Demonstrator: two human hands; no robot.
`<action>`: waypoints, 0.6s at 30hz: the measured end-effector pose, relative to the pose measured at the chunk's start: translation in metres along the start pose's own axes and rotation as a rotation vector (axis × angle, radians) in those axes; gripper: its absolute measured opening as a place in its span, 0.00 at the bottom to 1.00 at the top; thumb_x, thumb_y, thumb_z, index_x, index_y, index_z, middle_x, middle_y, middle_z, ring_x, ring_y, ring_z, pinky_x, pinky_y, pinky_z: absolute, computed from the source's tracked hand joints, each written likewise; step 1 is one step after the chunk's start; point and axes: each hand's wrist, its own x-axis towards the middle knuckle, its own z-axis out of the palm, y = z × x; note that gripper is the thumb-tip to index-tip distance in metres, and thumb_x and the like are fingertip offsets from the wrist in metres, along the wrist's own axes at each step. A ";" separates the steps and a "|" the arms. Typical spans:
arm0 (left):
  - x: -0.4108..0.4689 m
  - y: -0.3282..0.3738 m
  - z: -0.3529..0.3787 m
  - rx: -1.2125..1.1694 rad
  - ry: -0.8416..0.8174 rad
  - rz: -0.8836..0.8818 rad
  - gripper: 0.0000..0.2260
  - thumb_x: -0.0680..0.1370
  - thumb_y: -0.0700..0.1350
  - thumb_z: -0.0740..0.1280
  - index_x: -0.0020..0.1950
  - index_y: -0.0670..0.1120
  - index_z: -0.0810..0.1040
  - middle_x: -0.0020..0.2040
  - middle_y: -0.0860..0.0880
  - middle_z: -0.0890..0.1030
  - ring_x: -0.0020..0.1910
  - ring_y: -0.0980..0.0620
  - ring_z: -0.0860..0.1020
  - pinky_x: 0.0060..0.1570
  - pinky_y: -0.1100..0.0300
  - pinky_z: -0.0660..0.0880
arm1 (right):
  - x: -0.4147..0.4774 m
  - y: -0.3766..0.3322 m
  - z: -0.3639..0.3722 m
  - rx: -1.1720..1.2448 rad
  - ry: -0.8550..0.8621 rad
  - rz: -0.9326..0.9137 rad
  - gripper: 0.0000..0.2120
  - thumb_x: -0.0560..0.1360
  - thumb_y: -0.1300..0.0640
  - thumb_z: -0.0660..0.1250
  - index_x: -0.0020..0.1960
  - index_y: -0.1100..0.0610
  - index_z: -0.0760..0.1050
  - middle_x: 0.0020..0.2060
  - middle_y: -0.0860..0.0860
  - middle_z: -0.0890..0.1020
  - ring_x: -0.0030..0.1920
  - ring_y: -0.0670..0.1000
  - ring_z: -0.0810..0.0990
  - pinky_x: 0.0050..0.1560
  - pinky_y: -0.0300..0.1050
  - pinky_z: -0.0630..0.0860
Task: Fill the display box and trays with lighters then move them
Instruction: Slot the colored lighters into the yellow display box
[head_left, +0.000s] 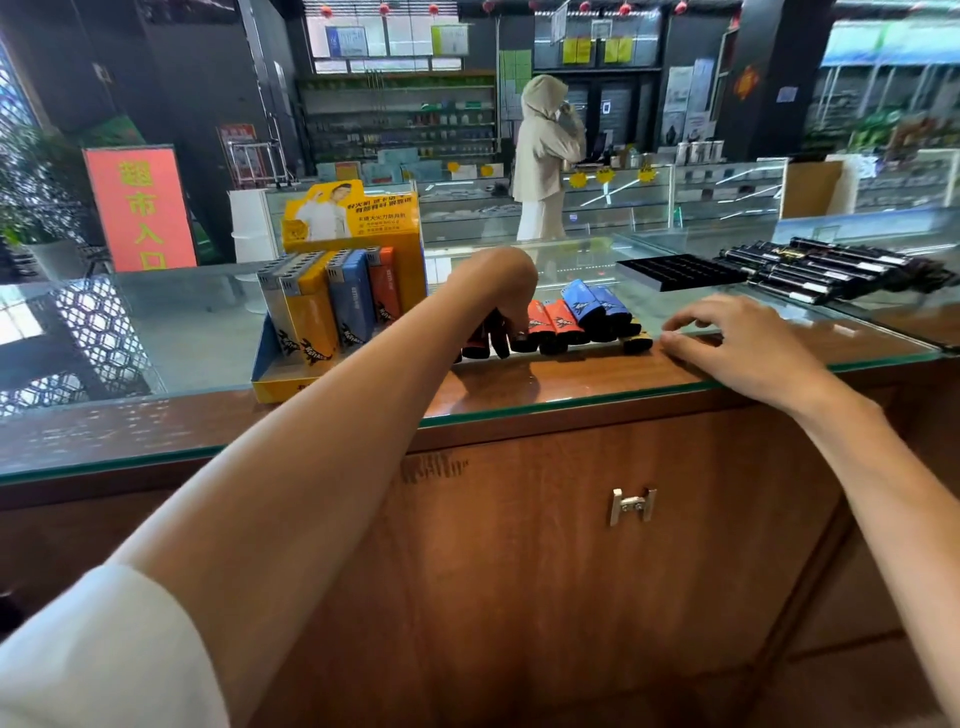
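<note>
Indoors, lighters (569, 323) on glass shop counter (182, 338)

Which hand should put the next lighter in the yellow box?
Left hand: its fingers are on the loose lighters beside the display box. The right hand rests open on the counter, farther off.

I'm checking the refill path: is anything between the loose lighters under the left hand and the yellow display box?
No obstacle shows. The left hand curls onto the loose lighters, which lie just right of the display box. Only the person's own forearm crosses the gap, hiding the counter beneath it.
</note>
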 end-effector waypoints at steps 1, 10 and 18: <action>-0.001 -0.001 -0.001 0.006 -0.004 0.006 0.15 0.79 0.46 0.64 0.59 0.36 0.76 0.34 0.47 0.72 0.38 0.48 0.73 0.42 0.60 0.71 | 0.000 0.000 0.000 -0.001 0.001 0.001 0.14 0.75 0.49 0.66 0.54 0.56 0.79 0.55 0.55 0.79 0.58 0.56 0.73 0.58 0.53 0.69; -0.011 -0.016 0.002 -0.167 0.087 -0.005 0.15 0.79 0.46 0.64 0.60 0.36 0.75 0.33 0.47 0.69 0.30 0.52 0.69 0.25 0.66 0.65 | 0.000 0.000 -0.001 -0.019 -0.022 0.022 0.14 0.75 0.48 0.66 0.54 0.55 0.79 0.53 0.54 0.79 0.57 0.54 0.74 0.52 0.48 0.68; -0.032 -0.029 -0.005 -0.806 0.217 0.048 0.12 0.78 0.47 0.66 0.52 0.41 0.68 0.37 0.48 0.73 0.31 0.55 0.73 0.23 0.67 0.71 | 0.001 0.000 -0.003 0.015 -0.042 0.049 0.12 0.74 0.48 0.67 0.52 0.54 0.80 0.52 0.52 0.79 0.53 0.52 0.75 0.48 0.44 0.66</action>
